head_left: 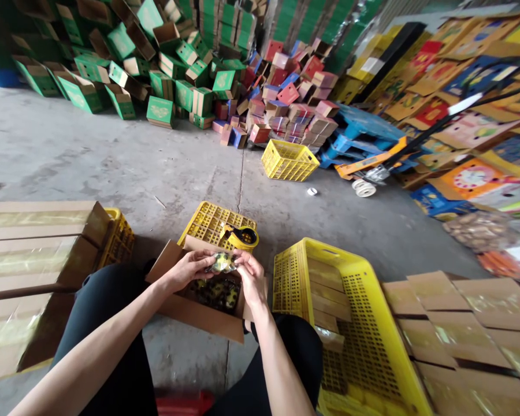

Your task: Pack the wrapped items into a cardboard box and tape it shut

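Both my hands meet over an open cardboard box that rests between my knees. My left hand and my right hand are closed together on a small shiny wrapped packet, held just above the box. Inside the box lie several dark, glossy packets. Behind the box, a yellow tape dispenser sits on an upturned yellow crate.
A yellow crate holding flat cardboard stands at my right, with taped cartons beyond it. More taped cartons are at my left. Farther off are another yellow crate, a pallet jack, and heaps of green and red boxes.
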Action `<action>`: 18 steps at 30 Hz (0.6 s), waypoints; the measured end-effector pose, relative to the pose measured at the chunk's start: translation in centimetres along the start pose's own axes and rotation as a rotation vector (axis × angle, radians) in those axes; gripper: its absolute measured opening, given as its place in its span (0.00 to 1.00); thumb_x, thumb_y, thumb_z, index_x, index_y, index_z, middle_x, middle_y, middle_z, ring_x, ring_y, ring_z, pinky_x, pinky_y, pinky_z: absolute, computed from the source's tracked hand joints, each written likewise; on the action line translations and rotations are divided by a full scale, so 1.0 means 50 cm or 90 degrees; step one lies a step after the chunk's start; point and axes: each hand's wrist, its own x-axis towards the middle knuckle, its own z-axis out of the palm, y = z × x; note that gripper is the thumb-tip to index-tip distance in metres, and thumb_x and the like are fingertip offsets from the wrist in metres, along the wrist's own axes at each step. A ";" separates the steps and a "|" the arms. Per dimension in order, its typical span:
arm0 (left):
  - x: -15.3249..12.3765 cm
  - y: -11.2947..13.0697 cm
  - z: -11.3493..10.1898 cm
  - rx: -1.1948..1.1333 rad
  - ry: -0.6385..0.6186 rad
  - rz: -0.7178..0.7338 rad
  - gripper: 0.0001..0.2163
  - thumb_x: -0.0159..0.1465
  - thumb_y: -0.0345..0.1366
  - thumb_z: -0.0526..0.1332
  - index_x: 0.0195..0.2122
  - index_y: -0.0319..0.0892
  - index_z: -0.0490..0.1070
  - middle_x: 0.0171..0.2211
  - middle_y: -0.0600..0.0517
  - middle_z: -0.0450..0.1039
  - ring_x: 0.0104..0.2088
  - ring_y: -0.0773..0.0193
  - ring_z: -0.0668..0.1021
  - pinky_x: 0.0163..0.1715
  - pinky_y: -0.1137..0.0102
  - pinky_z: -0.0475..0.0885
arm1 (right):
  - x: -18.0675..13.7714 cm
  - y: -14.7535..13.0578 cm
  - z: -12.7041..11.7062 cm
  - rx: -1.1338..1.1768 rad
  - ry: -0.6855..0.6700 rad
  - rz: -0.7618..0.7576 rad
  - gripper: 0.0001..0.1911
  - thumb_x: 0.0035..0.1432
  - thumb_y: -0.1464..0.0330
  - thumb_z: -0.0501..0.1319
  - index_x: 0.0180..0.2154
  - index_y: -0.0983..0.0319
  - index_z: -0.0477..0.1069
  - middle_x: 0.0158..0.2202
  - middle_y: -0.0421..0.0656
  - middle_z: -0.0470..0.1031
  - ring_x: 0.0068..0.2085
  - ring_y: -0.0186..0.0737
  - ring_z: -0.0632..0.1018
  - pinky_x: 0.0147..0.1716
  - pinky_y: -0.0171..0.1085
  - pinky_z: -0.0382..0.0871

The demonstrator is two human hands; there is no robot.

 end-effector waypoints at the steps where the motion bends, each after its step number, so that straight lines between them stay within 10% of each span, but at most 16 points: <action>1: 0.001 0.000 0.000 -0.006 0.004 0.014 0.26 0.49 0.45 0.84 0.45 0.40 0.80 0.44 0.45 0.84 0.40 0.55 0.87 0.42 0.66 0.82 | 0.001 0.001 0.000 0.006 -0.004 0.004 0.04 0.53 0.65 0.70 0.30 0.57 0.78 0.53 0.44 0.83 0.59 0.53 0.79 0.59 0.47 0.72; 9: 0.001 -0.003 -0.002 0.032 0.013 0.112 0.27 0.50 0.44 0.83 0.48 0.43 0.79 0.47 0.47 0.81 0.44 0.57 0.84 0.42 0.67 0.80 | 0.002 0.006 -0.003 0.088 0.029 0.091 0.20 0.61 0.54 0.70 0.53 0.51 0.79 0.61 0.44 0.79 0.64 0.52 0.77 0.58 0.50 0.75; 18: -0.004 -0.002 0.010 0.026 -0.005 0.142 0.44 0.49 0.39 0.84 0.67 0.48 0.71 0.54 0.45 0.81 0.44 0.57 0.84 0.43 0.67 0.78 | 0.003 0.032 -0.020 -0.039 0.025 0.148 0.28 0.53 0.46 0.75 0.49 0.56 0.83 0.46 0.47 0.86 0.45 0.50 0.85 0.43 0.43 0.80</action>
